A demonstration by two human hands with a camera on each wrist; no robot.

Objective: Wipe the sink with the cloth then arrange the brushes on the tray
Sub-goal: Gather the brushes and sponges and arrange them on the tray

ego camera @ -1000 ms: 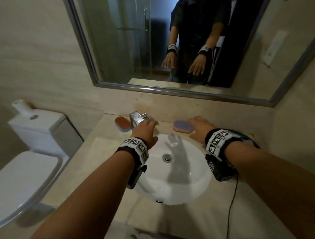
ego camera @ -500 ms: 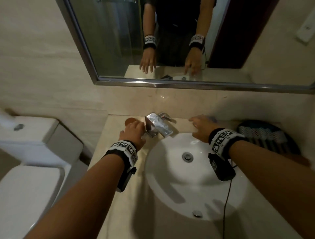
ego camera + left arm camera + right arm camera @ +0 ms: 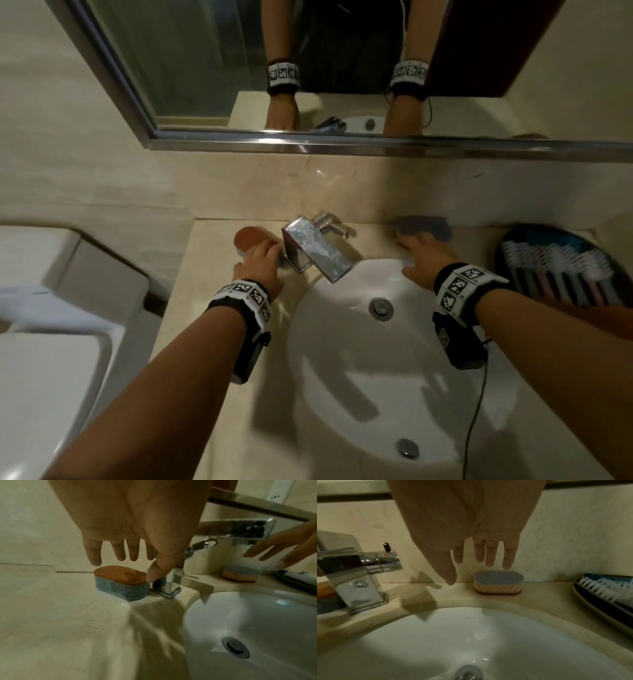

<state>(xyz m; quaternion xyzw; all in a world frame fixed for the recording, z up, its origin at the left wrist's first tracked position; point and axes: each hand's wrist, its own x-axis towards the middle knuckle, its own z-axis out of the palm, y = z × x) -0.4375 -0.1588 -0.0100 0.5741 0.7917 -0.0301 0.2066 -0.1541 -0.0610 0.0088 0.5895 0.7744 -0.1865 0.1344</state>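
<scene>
The round white ceramic sink [image 3: 342, 377] is cut off at the lower edge of the head view. The left hand [image 3: 260, 265], fingers spread and holding nothing, hovers over the orange-topped blue sponge [image 3: 121, 582] beside the square chrome tap [image 3: 317, 250]. The right hand [image 3: 423, 262], likewise loose and empty, hovers near the blue-topped tan sponge [image 3: 498, 583]. Blurred white-bristled brushes [image 3: 555, 262] lie on the dark oval tray [image 3: 501, 255], partly hidden by the right arm. All sit on the beige marble counter [image 3: 212, 260] below the steel-framed mirror [image 3: 205, 61].
</scene>
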